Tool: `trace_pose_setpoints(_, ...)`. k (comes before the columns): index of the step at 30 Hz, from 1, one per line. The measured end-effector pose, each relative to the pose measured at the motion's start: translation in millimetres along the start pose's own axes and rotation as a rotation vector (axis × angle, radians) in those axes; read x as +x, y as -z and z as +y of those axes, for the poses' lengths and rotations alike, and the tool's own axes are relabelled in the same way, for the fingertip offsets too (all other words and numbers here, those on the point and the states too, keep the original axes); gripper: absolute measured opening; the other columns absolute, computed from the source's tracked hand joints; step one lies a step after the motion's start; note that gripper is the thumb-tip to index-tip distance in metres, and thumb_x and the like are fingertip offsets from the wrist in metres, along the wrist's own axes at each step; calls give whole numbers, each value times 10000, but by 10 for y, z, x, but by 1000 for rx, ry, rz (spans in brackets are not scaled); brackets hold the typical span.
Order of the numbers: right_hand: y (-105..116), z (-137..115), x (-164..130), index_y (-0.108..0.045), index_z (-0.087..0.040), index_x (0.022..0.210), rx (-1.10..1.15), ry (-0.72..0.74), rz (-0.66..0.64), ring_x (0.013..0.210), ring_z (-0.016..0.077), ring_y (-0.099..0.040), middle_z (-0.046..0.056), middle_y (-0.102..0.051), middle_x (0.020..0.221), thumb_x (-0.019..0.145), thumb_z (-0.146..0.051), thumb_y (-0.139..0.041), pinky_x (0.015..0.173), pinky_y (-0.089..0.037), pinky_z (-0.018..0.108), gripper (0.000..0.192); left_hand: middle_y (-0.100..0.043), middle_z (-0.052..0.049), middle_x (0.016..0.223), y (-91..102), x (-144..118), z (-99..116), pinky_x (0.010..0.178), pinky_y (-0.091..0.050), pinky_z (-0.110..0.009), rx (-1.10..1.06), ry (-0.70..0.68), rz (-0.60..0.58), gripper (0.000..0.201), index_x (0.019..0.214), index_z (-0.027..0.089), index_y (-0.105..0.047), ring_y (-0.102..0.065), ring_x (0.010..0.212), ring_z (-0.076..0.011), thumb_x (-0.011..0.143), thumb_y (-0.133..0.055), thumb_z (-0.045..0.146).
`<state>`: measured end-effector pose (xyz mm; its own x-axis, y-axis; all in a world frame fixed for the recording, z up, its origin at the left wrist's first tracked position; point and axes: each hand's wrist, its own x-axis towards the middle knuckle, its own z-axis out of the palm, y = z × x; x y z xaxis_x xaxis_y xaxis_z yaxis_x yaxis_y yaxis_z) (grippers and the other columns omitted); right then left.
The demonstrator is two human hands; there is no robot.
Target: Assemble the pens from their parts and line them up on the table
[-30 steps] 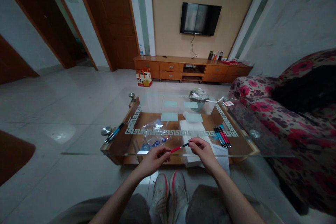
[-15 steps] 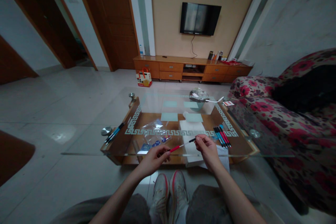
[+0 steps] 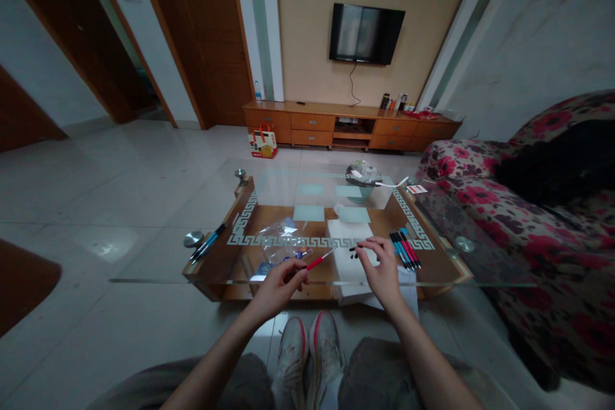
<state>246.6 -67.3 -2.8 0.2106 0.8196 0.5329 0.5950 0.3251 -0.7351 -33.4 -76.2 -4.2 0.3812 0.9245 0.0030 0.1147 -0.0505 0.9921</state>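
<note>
Two hands hover over the near edge of the glass worktop, each pinching a part of a pen. Left hand grips the slim red pen barrel between thumb and fingers, its pale tip pointing up and to the right. Right hand pinches the small black pen cap at its fingertips, clear of the barrel and just apart from its tip. Both parts sit above the white paper pad. Just right of that hand lies a row of blue and red pens with black caps. A clear plastic bag lies behind the left hand, with small blue labels beneath it, their print too small to read. Two dark-and-blue pens rest near the worktop's left corner.
</note>
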Motion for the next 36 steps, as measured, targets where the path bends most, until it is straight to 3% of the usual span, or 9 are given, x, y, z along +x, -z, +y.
trace_pose_setpoints(3,-71,45,-18,-739,-257,948,-161,91,-48,1113,282,-484,108,-540,1169,877,-388,-626,965,-374,448,186,-664,-48,814,1,-3,13,661,-479,-259,8,0,6,367,998,145,-621,-606,696,-146,891,-575,493)
trace_pose_setpoints(9,-200,216,-64,-741,-259,938,-299,124,-116,1145,298,-448,105,-509,1221,888,-340,-609,978,-347,468,163,-655,-40,810,-13,-6,36,656,-470,-250,22,-10,11,338,994,147,-618,-595,692,-139,903,-567,470)
trace_pose_setpoints(36,-290,328,-157,-722,-254,971,-463,133,-156,1123,316,-428,103,-459,1310,861,-292,-623,903,-407,469,152,-662,-47,839,2,-2,-1,664,-462,-248,41,-18,-8,312,1012,153,-631,-607,725,-147,915,-560,440)
